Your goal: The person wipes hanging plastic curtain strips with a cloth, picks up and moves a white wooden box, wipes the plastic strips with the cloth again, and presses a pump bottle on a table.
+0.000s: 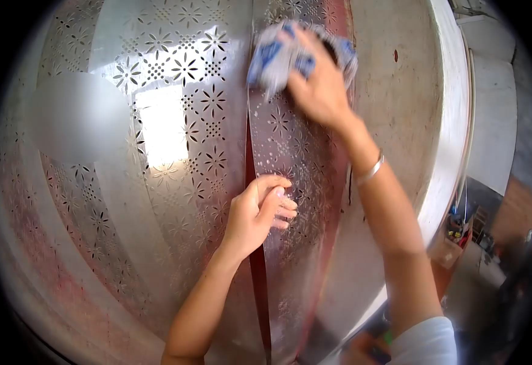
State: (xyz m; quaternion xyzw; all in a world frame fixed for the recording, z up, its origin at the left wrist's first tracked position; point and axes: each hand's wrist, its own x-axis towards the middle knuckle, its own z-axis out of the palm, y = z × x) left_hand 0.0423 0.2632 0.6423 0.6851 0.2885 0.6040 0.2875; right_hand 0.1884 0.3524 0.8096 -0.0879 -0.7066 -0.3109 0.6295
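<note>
A crumpled white-and-blue cloth [272, 64] is in my right hand [319, 85], pressed against the upper part of a perforated metal door panel [284, 146]. The hand and cloth are smeared by motion. White foamy spots and drops dot the panel below the cloth. My left hand [263, 210] is lower down, in front of the gap between the two metal panels. Its fingers are loosely bent and a little apart, with nothing visible in them. To the left stands the other metal panel [217, 182], punched with flower shapes and reflecting bright light.
A reddish frame strip [333, 207] edges the right panel. Beyond it is a stained beige side panel [393, 91] with a white border [445, 121]. Farther right, on a lower level, a box of mixed items [457, 234] stands near the floor.
</note>
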